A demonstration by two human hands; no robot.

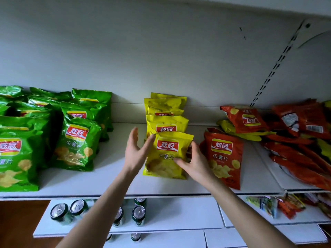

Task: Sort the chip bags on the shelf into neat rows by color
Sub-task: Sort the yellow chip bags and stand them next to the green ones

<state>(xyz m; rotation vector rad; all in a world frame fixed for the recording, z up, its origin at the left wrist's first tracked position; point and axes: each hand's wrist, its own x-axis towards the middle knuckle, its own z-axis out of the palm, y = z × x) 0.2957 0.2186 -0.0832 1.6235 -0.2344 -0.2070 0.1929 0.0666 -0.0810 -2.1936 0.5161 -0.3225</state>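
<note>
Behind front yellow bag (167,154) | rear bags (167,122) half-hidden | right hand (196,163) pinches it

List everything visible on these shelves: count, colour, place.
green chip bags: about eight, green, rows at the shelf's left
yellow chip bags: four, yellow, one row mid-shelf, front to back
upright red chip bag: at least one, red, right of the yellow row
mixed pile: many bags, red with some yellow, jumbled at right
shelf: one, white, bears the bags
cans: at least six, green with silver tops, lower shelf
snack packets: several, mixed colours, lower shelf, right
left hand: open, beside the front yellow chip bag
right hand: grips that bag's right side
</note>
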